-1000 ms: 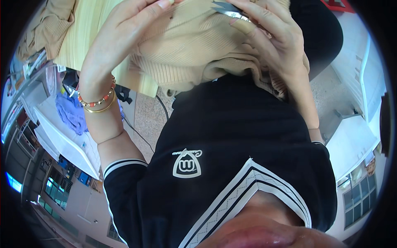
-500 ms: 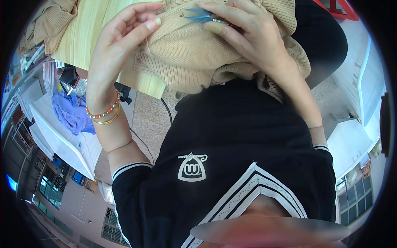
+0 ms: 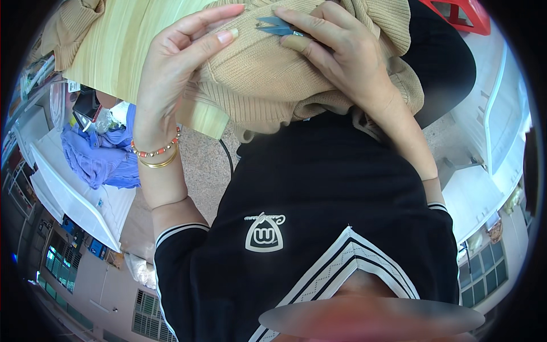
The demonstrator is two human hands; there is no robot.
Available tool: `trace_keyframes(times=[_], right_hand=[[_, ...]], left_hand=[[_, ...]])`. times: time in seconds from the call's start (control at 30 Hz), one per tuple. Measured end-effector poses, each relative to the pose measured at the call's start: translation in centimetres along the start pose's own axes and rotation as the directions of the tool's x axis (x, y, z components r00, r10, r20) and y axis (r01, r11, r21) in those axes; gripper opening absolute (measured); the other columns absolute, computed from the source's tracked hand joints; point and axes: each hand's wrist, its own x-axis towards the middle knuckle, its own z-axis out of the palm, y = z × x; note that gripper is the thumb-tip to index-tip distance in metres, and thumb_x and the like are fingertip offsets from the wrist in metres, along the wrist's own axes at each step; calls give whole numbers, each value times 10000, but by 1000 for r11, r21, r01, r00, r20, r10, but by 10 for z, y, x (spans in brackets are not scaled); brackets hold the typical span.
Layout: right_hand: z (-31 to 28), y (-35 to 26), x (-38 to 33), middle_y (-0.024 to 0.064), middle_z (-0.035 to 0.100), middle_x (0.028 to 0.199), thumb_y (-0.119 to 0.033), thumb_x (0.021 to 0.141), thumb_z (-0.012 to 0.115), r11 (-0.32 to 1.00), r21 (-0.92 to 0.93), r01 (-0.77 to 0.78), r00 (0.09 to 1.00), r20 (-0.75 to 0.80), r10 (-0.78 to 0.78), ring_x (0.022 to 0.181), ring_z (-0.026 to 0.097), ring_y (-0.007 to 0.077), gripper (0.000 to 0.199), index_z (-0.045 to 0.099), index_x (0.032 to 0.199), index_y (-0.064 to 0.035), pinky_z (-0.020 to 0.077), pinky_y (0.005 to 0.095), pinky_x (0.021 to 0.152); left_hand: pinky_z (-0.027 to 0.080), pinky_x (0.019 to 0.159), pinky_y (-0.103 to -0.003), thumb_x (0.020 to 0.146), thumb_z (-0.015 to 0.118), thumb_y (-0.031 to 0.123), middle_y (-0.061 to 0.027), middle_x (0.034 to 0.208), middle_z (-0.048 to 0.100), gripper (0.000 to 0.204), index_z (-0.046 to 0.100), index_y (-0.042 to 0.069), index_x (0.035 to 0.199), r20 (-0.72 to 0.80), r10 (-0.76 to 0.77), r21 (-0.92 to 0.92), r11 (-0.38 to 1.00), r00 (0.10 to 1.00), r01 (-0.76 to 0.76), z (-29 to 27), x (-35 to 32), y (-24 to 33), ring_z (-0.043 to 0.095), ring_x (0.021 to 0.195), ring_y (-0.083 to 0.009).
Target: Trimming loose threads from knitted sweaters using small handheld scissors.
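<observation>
A beige knitted garment (image 3: 250,68) with ribbed bands lies bunched over the table edge and against my lap. My right hand (image 3: 356,60) grips a pair of thread snips (image 3: 274,26), their blue blades parted and pointing left, just over the knit. A small dark speck shows by the blade tips. My left hand (image 3: 174,65) is at the garment's left side, thumb and forefinger apart, the thumb over the knit. Its other fingers are curled and partly hidden behind the thumb.
A pale wood-grain tabletop (image 3: 122,48) runs under the garment, with another beige knit (image 3: 71,25) at its far left. Purple cloth (image 3: 99,157) lies in a white tray (image 3: 85,208) on the left. White panels (image 3: 481,188) and a red plastic stool (image 3: 464,17) are on the right.
My left hand has shifted right along the knit, closer to the snips. My right hand has moved only slightly and still grips the snips with the blades parted.
</observation>
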Motion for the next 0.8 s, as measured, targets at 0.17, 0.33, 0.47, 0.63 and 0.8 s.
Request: trace_keyframes(times=[0.17, 0.33, 0.47, 0.63, 0.8], right_hand=[[-30, -40, 33, 88, 618, 867, -160, 880, 787, 813, -90, -576, 731, 388, 561, 786, 623, 221, 373, 721, 1215, -12, 495, 335, 750], [-12, -2, 1, 84, 596, 840, -138, 869, 797, 967, -11, -255, 952, 171, 253, 768, 609, 210, 384, 719, 1222, -9, 492, 323, 678], [-26, -40, 29, 87, 596, 838, -117, 860, 802, 849, -49, -526, 784, 361, 506, 764, 610, 215, 401, 715, 1235, -8, 499, 317, 674], [-30, -38, 26, 93, 610, 850, -82, 858, 799, 861, -1, -508, 814, 324, 481, 777, 627, 223, 399, 714, 1241, -9, 507, 318, 669], [-29, -35, 25, 107, 634, 876, -51, 867, 789, 877, 41, -479, 840, 312, 444, 783, 644, 228, 367, 721, 1225, -3, 516, 320, 662]], left_hand=[[497, 1024, -265, 966, 657, 54, -131, 1283, 700, 389, 647, -4, 1350, 13, 43, -70, 997, 999, -42, 4, 11, -10, 664, 1171, -148], [469, 1067, -280, 961, 655, 56, -119, 1300, 694, 392, 650, -1, 1348, 55, 80, -109, 991, 995, -74, 4, 22, -14, 645, 1207, -151], [464, 1070, -280, 966, 651, 70, -106, 1293, 697, 389, 649, 2, 1349, 62, 41, -95, 995, 997, -35, -7, 11, -15, 643, 1208, -147], [471, 1060, -276, 968, 650, 76, -101, 1293, 697, 386, 652, 6, 1348, 102, 40, -81, 996, 994, -31, -2, 19, -14, 646, 1200, -147], [418, 1114, -291, 1009, 614, 142, -111, 1331, 675, 382, 639, -4, 1361, 44, 72, -29, 997, 996, -71, -6, 10, -13, 602, 1263, -142]])
